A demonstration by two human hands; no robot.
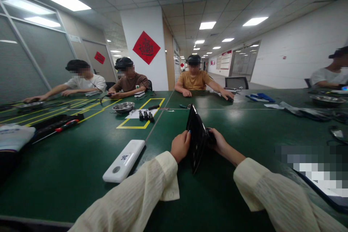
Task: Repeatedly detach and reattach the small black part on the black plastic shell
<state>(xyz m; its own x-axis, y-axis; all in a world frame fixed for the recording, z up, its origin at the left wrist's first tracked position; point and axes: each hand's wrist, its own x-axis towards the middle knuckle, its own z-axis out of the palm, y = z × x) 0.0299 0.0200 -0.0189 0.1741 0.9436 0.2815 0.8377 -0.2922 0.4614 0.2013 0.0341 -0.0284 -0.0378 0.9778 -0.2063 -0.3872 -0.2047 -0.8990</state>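
Note:
Both my hands hold a flat black tablet-like device [196,137] that stands on edge above the green table [89,159]. My left hand [180,145] grips its left face with the fingers curled. My right hand [219,142] is closed on its right side, where a small dark part sits under the fingers. Cream sleeves cover both forearms.
A white power bank [124,160] lies left of my left arm. Farther off are a metal bowl [123,107], small black parts [146,115] in a yellow-taped box, and a red-handled screwdriver [65,125]. Several people sit around the table's far side and right.

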